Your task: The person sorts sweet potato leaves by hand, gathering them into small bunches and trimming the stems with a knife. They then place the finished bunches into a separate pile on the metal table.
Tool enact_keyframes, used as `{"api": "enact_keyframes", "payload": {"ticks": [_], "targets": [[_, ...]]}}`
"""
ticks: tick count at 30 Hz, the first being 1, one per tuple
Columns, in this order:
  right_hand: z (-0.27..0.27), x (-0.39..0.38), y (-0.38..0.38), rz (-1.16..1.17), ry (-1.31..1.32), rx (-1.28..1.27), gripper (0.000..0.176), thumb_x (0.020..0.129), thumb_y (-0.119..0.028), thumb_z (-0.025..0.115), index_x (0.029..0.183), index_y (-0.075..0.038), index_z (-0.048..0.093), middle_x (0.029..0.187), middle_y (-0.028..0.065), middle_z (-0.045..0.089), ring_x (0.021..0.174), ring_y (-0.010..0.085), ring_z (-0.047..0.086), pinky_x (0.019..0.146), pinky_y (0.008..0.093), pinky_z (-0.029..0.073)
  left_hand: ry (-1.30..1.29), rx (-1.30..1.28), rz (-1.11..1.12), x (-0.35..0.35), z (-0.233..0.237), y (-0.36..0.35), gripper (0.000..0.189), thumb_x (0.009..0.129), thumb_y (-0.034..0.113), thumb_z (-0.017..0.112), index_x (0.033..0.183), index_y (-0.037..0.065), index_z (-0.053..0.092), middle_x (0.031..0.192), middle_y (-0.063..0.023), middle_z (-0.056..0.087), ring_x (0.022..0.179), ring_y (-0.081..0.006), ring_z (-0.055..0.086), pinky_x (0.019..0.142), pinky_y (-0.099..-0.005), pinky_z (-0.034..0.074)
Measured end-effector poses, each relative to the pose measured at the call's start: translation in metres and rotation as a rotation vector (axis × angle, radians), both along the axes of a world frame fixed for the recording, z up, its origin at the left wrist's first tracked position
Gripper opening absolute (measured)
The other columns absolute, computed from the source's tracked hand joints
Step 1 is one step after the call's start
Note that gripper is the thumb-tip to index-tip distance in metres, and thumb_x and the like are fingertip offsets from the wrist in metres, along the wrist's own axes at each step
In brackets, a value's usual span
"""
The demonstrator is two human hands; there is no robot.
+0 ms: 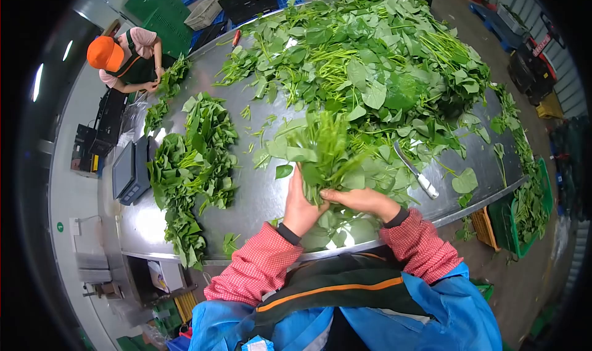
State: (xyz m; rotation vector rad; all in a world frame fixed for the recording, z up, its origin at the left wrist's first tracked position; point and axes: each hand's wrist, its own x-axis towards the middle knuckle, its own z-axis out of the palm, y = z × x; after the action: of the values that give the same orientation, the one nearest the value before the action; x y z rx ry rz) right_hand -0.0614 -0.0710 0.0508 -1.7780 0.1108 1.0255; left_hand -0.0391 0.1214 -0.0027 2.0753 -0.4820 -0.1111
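A bunch of leafy greens [324,147] stands upright between my hands, its green stems pointing up and its leaves hanging low. My left hand [301,204] is wrapped round the bunch from the left. From the right, my right hand [364,202] presses its thumb and fingers against the lower part; some fingers are hidden by leaves. Loose leaves lie on the metal table [259,221] under and around the bunch. To the right rests a knife [416,170] with a white handle and a curved blade.
A large heap of greens [376,61] covers the table's far side. Bundled greens [197,160] lie in a row at left, beside a scale [131,171]. A co-worker in an orange cap [106,54] handles greens at far left. A green crate [535,215] stands right.
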Motion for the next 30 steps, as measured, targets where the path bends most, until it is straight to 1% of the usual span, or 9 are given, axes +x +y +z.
{"api": "enact_keyframes", "payload": {"ticks": [3,4,7,10,13,17,20,25,30], "targets": [[-0.114,-0.002,0.007,-0.034,0.002,0.234,0.066,0.089,-0.062,0.054,0.122,-0.006,0.064,0.12,0.0095,0.063,0.104,0.0183,0.057,0.092,0.029,0.044,-0.21,0.101,0.035,0.0,0.012,0.006,0.114,0.058,0.01,0.084,0.148,0.002,0.014,0.129,-0.0243,0.036,0.117,-0.0406,0.044,0.099,-0.0408,0.041],[-0.049,-0.006,0.012,-0.052,0.12,0.355,0.068,0.088,-0.059,0.056,0.128,-0.004,0.059,0.132,0.0106,0.057,0.119,0.0178,0.052,0.103,0.0289,0.038,-0.238,0.125,0.012,-0.005,0.011,0.006,0.114,0.059,0.01,0.084,0.148,0.002,0.013,0.13,-0.0247,0.035,0.117,-0.0408,0.043,0.099,-0.0412,0.041],[-0.069,-0.017,0.038,-0.179,0.083,0.578,0.064,0.087,-0.052,0.063,0.125,-0.001,0.06,0.118,0.0107,0.064,0.107,0.0164,0.058,0.092,0.0287,0.044,-0.18,0.105,0.021,-0.005,-0.015,0.021,0.101,0.064,0.01,0.081,0.145,0.002,0.024,0.127,-0.0236,0.044,0.115,-0.0391,0.048,0.098,-0.0409,0.042],[-0.081,-0.01,0.04,0.2,-0.135,0.103,0.066,0.085,-0.052,0.063,0.124,0.0,0.058,0.106,0.0149,0.068,0.096,0.0231,0.064,0.085,0.033,0.049,-0.159,0.08,0.074,0.004,-0.011,0.042,0.079,0.069,0.009,0.077,0.138,0.002,0.04,0.115,-0.0185,0.057,0.106,-0.0356,0.056,0.094,-0.0402,0.045],[-0.08,-0.027,0.013,0.191,-0.415,0.03,0.067,0.082,-0.053,0.062,0.123,0.0,0.056,0.096,0.0177,0.069,0.087,0.0307,0.066,0.078,0.0385,0.052,-0.424,0.267,0.025,0.033,0.024,0.077,0.07,0.068,-0.004,0.067,0.134,0.005,0.044,0.11,-0.0205,0.055,0.102,-0.0408,0.055,0.087,-0.0414,0.047],[-0.054,-0.024,-0.011,0.311,-0.471,-0.235,0.061,0.08,-0.051,0.066,0.116,-0.002,0.059,0.091,0.0156,0.068,0.084,0.0312,0.065,0.075,0.0417,0.051,-0.132,0.529,-0.013,0.041,-0.02,0.116,0.066,0.065,-0.009,0.063,0.128,0.005,0.05,0.107,-0.0218,0.054,0.1,-0.0433,0.055,0.085,-0.0434,0.048],[-0.03,-0.013,-0.019,-0.285,-0.558,-0.052,0.058,0.077,-0.046,0.071,0.113,-0.002,0.06,0.084,0.0146,0.066,0.078,0.0296,0.064,0.072,0.0407,0.051,-0.104,0.402,0.064,0.031,-0.011,0.116,0.065,0.065,-0.01,0.062,0.127,0.004,0.05,0.105,-0.0207,0.055,0.098,-0.0422,0.055,0.084,-0.0429,0.047],[0.002,0.012,0.033,-0.413,-1.306,-0.422,0.048,0.078,-0.038,0.072,0.108,-0.002,0.062,0.075,0.0119,0.063,0.068,0.0283,0.062,0.065,0.0381,0.05,-0.154,0.381,0.068,0.023,0.014,0.101,0.068,0.064,-0.011,0.062,0.129,0.005,0.051,0.105,-0.0195,0.056,0.099,-0.0402,0.056,0.084,-0.0416,0.047],[-0.031,0.024,0.028,-0.605,-0.942,0.229,0.02,0.086,-0.02,0.066,0.097,-0.004,0.065,0.068,0.0037,0.061,0.062,0.0156,0.058,0.058,0.0312,0.049,-0.215,0.367,0.113,0.018,0.021,0.11,0.066,0.065,-0.01,0.064,0.128,0.005,0.052,0.103,-0.0186,0.056,0.097,-0.0387,0.056,0.083,-0.0403,0.047]]}}
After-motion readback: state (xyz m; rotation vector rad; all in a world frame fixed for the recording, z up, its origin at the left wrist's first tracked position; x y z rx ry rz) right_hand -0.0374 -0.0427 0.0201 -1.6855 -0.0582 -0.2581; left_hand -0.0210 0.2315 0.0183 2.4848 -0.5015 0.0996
